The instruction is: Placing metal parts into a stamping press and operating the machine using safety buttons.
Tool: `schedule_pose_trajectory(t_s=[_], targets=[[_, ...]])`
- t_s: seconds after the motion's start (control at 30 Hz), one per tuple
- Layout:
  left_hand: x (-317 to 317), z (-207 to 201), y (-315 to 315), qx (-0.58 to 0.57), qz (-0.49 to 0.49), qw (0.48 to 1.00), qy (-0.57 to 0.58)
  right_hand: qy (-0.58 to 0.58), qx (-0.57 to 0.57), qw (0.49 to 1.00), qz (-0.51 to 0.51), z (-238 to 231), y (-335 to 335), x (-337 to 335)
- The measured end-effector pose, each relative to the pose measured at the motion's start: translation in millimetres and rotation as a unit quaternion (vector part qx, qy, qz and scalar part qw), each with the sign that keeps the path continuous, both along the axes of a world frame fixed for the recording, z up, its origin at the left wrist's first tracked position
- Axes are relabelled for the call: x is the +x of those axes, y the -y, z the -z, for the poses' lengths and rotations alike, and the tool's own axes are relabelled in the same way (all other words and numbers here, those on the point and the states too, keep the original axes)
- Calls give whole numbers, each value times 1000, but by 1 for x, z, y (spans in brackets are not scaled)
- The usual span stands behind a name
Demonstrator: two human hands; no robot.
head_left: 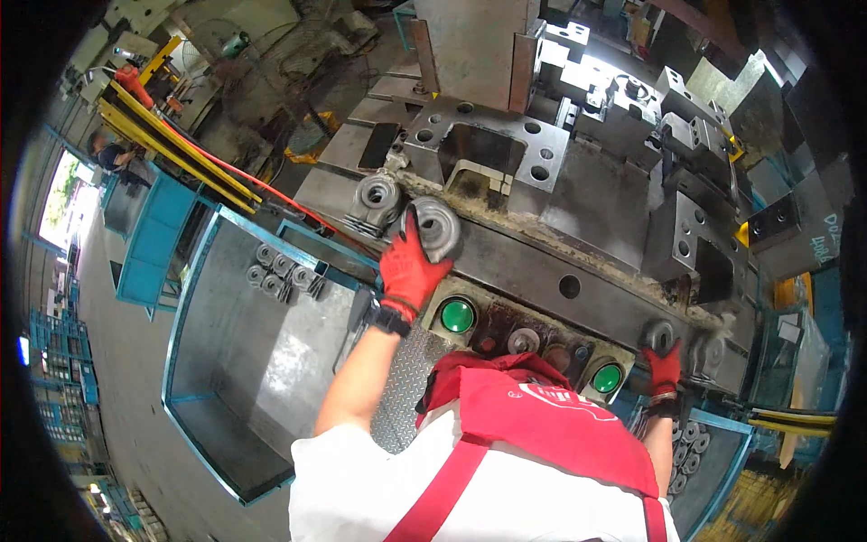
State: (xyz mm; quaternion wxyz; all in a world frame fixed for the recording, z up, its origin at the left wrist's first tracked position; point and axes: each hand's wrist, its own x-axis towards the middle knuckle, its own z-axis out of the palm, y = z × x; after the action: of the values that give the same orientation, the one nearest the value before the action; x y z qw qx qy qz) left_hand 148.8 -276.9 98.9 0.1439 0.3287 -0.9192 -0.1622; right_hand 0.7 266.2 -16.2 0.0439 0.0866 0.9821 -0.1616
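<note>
My left hand (412, 273), in a red glove with dark fingertips, spans the near side of a round grey metal ring part (442, 226). The part sits at the left end of the press bed's front ledge. Just left of it stands a stack of similar ring parts (376, 191). Over at the right end of the ledge, my right hand (665, 369), gloved in red too, has its fingers at both sides of another metal ring part (661, 335). Beside that hand is a second stack of ring parts (707, 350). The undersides of both held parts are hidden.
Below the ledge, a control panel (517, 318) carries a green button (458, 315) and another green button (607, 378). A blue-rimmed metal bin (190, 334) at left holds several ring parts. More lie in a right bin (722, 470). Die blocks (488, 135) stand behind; a person (113, 155) is far left.
</note>
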Motion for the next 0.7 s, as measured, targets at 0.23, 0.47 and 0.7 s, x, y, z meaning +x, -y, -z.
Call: schedule_pose_trajectory(t_s=[0.23, 0.47, 0.7], targets=[[-37, 44, 52, 17, -56, 996, 74, 32, -412, 911, 1, -55, 20, 39], [-34, 41, 53, 27, 3, 999, 44, 33, -542, 834, -96, -218, 141, 68], [-9, 21, 35, 63, 53, 969, -232, -137, -406, 872, -236, -280, 243, -38]])
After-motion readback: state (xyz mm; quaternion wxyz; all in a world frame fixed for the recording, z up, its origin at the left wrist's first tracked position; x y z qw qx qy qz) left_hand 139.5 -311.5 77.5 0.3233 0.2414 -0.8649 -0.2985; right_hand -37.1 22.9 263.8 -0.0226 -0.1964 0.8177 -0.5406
